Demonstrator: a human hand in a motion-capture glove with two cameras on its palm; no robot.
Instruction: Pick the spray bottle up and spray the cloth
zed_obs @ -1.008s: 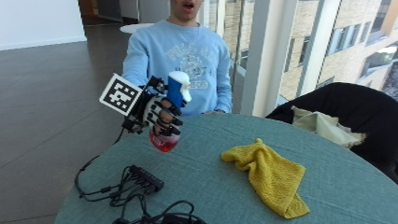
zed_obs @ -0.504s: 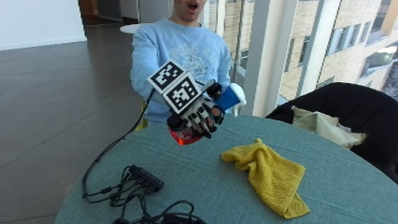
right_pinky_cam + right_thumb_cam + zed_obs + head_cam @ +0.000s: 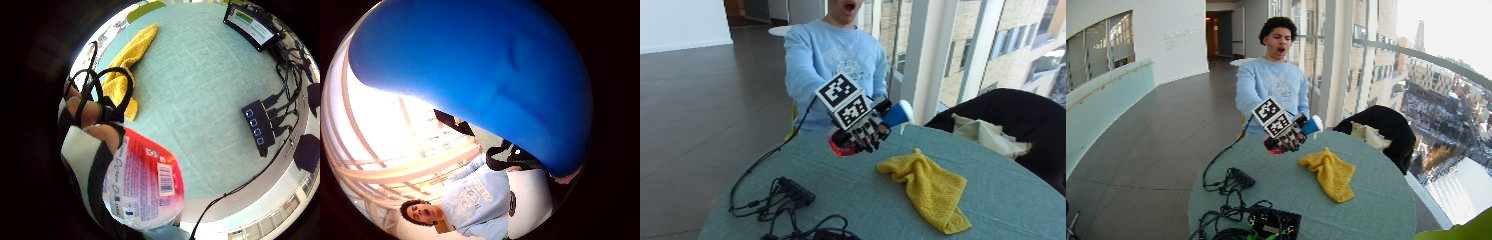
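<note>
My gloved right hand (image 3: pixel 863 131) grips a spray bottle in the air over the round table's far-left part. The bottle lies tilted almost on its side: its blue and white spray head (image 3: pixel 898 114) points toward the window side, and its red base (image 3: pixel 838 147) points the other way. The bottle's red, labelled body (image 3: pixel 145 185) fills much of the little finger side palm view; the blue head (image 3: pixel 485 70) fills the thumb side view. A crumpled yellow cloth (image 3: pixel 929 187) lies flat on the teal table (image 3: pixel 859 200), to the right of and below the bottle. The same cloth (image 3: pixel 127 62) shows beyond my fingers (image 3: pixel 82 107).
A black hub with cables (image 3: pixel 790 192) lies at the table's left front, and a black device (image 3: pixel 1276 222) sits near the front edge. A dark chair with a beige cloth (image 3: pixel 989 135) stands behind the table at right. Windows run along the back.
My hand has tipped the bottle from upright to nearly on its side and carried it to the right, nearer the cloth. The cloth has not moved.
</note>
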